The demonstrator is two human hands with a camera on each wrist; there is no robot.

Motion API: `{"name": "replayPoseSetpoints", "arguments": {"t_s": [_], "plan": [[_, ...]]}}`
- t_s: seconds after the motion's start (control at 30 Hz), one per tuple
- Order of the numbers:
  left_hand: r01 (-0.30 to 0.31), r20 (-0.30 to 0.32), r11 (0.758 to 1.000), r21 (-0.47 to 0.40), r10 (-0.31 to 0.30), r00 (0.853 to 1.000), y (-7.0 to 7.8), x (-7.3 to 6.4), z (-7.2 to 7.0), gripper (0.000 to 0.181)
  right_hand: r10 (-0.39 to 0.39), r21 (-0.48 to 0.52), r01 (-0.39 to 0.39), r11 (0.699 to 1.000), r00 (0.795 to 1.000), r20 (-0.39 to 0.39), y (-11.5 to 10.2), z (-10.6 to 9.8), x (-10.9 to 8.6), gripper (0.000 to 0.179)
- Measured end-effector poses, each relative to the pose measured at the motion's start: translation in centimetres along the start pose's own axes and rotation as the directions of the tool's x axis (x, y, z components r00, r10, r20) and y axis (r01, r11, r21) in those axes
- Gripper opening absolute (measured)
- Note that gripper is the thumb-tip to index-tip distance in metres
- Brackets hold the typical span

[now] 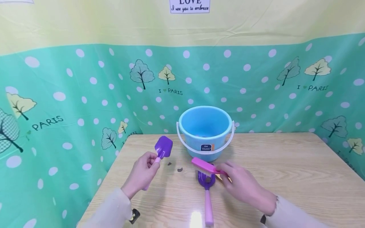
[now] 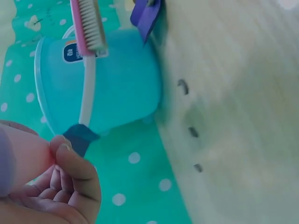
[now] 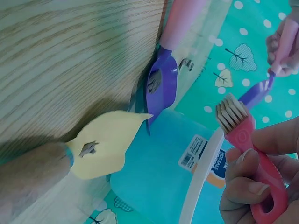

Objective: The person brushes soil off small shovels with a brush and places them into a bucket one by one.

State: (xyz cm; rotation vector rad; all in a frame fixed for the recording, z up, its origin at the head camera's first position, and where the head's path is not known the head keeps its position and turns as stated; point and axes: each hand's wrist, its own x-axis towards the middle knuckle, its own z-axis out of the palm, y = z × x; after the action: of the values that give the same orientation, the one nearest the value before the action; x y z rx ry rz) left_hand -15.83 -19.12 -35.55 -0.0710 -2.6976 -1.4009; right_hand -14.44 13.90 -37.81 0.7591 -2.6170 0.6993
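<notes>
My left hand (image 1: pixel 144 171) pinches the pink handle of a small purple toy shovel (image 1: pixel 164 146), its blade tilted up in the air left of the bucket. A pink brush (image 1: pixel 203 165) with pale bristles is gripped in my right hand (image 1: pixel 242 183). Under the bristles, a second purple shovel (image 1: pixel 209 205) lies on the table, handle towards me, with a dark scrap (image 3: pixel 154 81) in its scoop. Mostly hidden by my right hand in the head view, a yellow shovel (image 3: pixel 105 144) carries another dark scrap. The light blue bucket (image 1: pixel 202 142) stands upright just behind.
Several dark scraps (image 1: pixel 180 169) lie on the wooden table (image 1: pixel 285 164) left of the bucket. Hanging over the bucket's front is its white handle (image 1: pixel 205 152). A green and yellow printed curtain (image 1: pixel 245 85) closes off the back and the left side.
</notes>
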Motion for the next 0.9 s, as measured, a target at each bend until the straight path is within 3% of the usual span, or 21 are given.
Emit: {"name": "replayPoseSetpoints", "arguments": {"t_s": [0.23,0.5,0.7,0.9], "plan": [[-0.092,-0.009,0.992,0.09,0.093,0.996,2.3,1.8,-0.6,0.026,0.014,-0.001,-0.014,1.0,1.0,-0.013,0.5,-0.6,-0.7,0.026],[-0.222,0.045,0.963,0.154,0.217,0.975,4.4,4.0,-1.1,0.032,0.05,-0.016,-0.05,0.999,0.999,0.003,1.1,-1.5,-1.3,0.028],[-0.339,0.115,0.894,0.293,0.319,0.941,6.1,5.9,-1.0,0.032,0.072,-0.041,-0.072,0.997,0.997,0.003,1.5,-2.1,-1.7,0.028],[-0.405,0.191,0.83,0.383,0.358,0.914,8.2,7.6,-0.3,0.023,0.087,-0.06,-0.087,0.994,0.996,0.004,1.6,-2.4,-2.1,0.027]]}}
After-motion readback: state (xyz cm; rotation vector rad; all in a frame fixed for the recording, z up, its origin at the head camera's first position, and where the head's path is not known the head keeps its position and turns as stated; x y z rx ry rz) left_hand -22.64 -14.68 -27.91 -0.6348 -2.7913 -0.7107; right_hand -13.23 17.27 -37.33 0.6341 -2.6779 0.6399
